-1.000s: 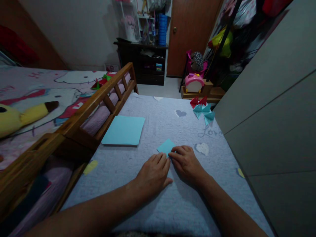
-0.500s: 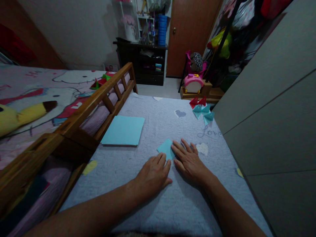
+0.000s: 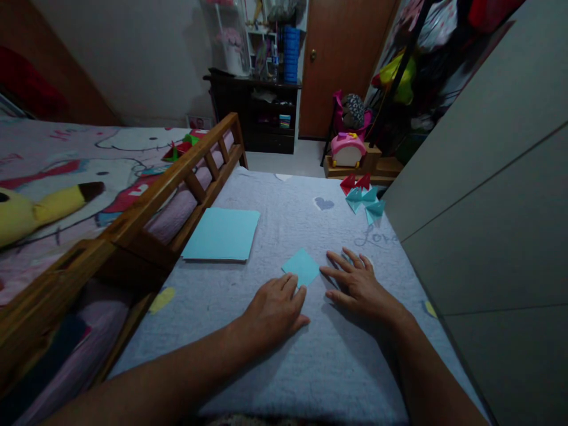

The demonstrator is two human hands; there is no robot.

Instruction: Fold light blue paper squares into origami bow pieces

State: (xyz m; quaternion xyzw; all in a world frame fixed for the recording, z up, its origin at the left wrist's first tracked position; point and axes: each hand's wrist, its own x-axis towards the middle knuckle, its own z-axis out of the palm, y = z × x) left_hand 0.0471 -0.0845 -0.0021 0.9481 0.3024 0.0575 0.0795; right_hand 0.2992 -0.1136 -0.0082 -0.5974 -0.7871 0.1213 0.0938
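Note:
A small light-blue square of folded paper (image 3: 302,265) lies flat on the bed sheet, one corner toward me. My left hand (image 3: 278,305) rests palm down with its fingertips on the paper's near edge; its fingers are stretched out and the thumb is apart. Just right of the paper, my right hand (image 3: 352,281) is open with fingers spread, its index fingertip beside the right corner. Whether that fingertip touches the paper I cannot tell. Farther left sits a stack of light-blue paper sheets (image 3: 224,234).
Light-blue folded paper pieces (image 3: 366,202) and red folded paper pieces (image 3: 355,182) lie at the far right of the patterned sheet (image 3: 284,195). A wooden bed rail (image 3: 168,189) runs along the left. A pale cabinet (image 3: 479,195) stands close on the right.
My right hand has slid right, off the folded paper, uncovering its right corner. My left hand and the paper have stayed almost in place.

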